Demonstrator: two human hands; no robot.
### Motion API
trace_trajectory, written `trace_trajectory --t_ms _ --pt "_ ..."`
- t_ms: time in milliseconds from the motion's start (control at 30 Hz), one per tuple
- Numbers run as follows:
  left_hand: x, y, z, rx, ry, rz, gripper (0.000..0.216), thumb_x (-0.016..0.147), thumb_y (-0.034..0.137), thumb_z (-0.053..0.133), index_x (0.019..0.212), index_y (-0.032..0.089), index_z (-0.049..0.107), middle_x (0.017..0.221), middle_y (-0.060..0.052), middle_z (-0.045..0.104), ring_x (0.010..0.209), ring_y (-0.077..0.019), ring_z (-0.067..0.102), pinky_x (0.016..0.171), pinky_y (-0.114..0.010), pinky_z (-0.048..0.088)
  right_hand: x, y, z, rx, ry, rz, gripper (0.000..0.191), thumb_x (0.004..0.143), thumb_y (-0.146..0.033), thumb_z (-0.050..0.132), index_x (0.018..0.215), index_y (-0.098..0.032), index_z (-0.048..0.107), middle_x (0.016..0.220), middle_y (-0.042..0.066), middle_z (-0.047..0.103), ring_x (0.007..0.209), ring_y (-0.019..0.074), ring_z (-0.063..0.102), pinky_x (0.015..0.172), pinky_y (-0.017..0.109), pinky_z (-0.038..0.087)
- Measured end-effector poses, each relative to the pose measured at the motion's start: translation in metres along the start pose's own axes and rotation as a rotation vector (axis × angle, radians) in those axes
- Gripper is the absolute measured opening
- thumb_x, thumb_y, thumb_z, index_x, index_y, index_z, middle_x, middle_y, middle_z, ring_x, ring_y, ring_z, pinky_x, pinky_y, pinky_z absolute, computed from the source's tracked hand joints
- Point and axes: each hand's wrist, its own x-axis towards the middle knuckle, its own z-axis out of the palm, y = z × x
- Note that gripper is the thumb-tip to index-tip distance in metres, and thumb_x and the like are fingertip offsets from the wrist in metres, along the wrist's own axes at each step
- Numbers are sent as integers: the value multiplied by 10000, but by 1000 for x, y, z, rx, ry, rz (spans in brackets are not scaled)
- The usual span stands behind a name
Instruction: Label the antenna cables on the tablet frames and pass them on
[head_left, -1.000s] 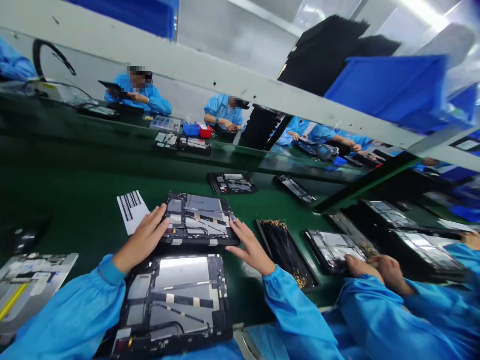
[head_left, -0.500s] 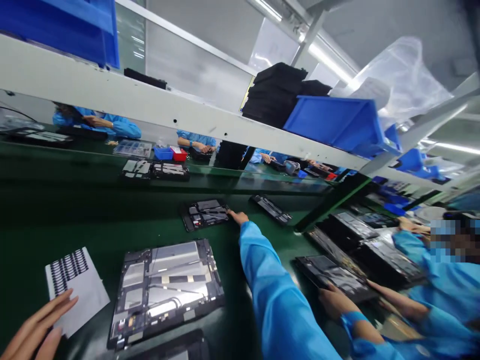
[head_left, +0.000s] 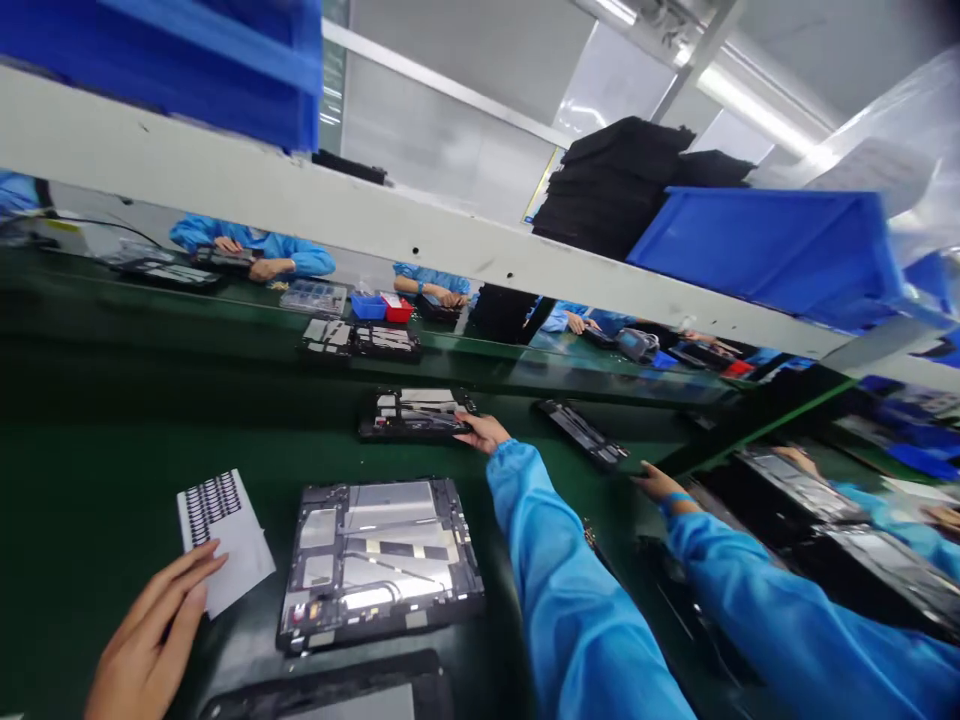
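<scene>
My right arm, in a blue sleeve, stretches away over the green bench. At its end my right hand (head_left: 482, 432) grips the right edge of an opened tablet (head_left: 420, 412), its inner parts facing up. My left hand (head_left: 154, 630) lies with fingers stretched out, its fingertips on the lower left edge of a white sheet (head_left: 238, 565) with rows of black loop-shaped pieces. Between my hands a larger opened tablet (head_left: 379, 560) lies flat, with silver battery plates and dark cables showing. Another device (head_left: 337, 690) lies nearest me, cut off by the frame's bottom.
A co-worker's hand (head_left: 660, 482) reaches toward a narrow opened device (head_left: 583, 432) at the back right. Stacked devices (head_left: 817, 490) stand farther right. A white shelf beam (head_left: 450, 245) crosses above the bench, carrying a blue bin (head_left: 765, 250) and black stacked parts (head_left: 615, 185).
The view has swung left. My right hand has shifted the far tablet leftward relative to the bench, and it lies straighter. The co-worker's hand has left a tablet and stretches forward.
</scene>
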Motion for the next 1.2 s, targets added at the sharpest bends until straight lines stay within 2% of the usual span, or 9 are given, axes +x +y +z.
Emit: trace_trajectory --t_ms 167,267,367,500,700,833,1000,1100,1200 --pt "15 43 -31 -164 88 -141 361 941 536 520 1051 264 731 1238 -33 703 1189 -268 654 1127 -448 464 -94 -14 7 48 -84 -192 262 969 -298 654 1183 -149 629 1147 69 671 943 180 683 798 352 602" --pt "11 98 -45 -390 0 -291 481 952 578 502 1281 260 651 1342 -61 665 1233 -268 639 1077 -421 510 -173 9 0 57 -116 -262 306 849 -292 786 1106 -172 671 1059 39 721 844 152 695 693 254 592" --pt "-25 141 -48 -492 -103 -354 677 967 593 471 1552 271 358 1534 -85 486 1363 -282 526 1099 -437 489 -259 68 -8 33 -141 -245 513 681 -387 902 1108 -191 698 1035 46 755 832 183 718 644 233 583" --pt "-119 154 -48 -249 -113 -292 645 999 474 464 1591 340 243 1586 -30 399 1434 -278 420 1096 -434 498 -348 178 -32 -88 -4 -184 707 657 -579 851 1221 -186 681 1207 109 732 1150 318 675 925 378 583" --pt "-183 131 -50 112 -75 -93 618 1011 375 467 1586 321 250 1480 -71 553 1320 -281 574 1061 -481 530 -371 272 -58 -445 167 -438 662 790 -659 686 1220 -156 688 1410 142 587 1379 352 494 1157 408 415" --pt "-156 128 -47 310 34 97 552 990 426 512 1472 161 457 1286 -150 681 1235 -340 608 1116 -602 391 -357 272 -49 -652 115 -500 734 856 -662 593 1368 -137 597 1509 155 503 1436 341 434 1205 442 349" --pt "-117 135 -61 384 -109 120 415 987 513 482 1179 207 687 872 -78 712 834 -279 670 809 -468 511 -349 230 -53 -1025 26 -437 689 911 -719 417 1191 -167 719 1295 177 684 1265 388 606 1101 527 459" --pt "-77 119 -72 325 -173 62 433 1004 534 428 1119 215 697 823 -57 709 774 -252 671 731 -413 501 -344 172 -33 -1088 122 -760 583 929 -652 482 1170 -170 703 1287 190 675 1229 393 616 1081 571 453" --pt "-26 75 -67 303 -179 -17 438 1035 454 358 1042 183 702 922 -102 716 892 -271 673 825 -442 503 -327 115 36 -999 -174 -1134 299 987 -421 551 1189 -220 642 1232 124 678 1173 273 636 1000 422 525"
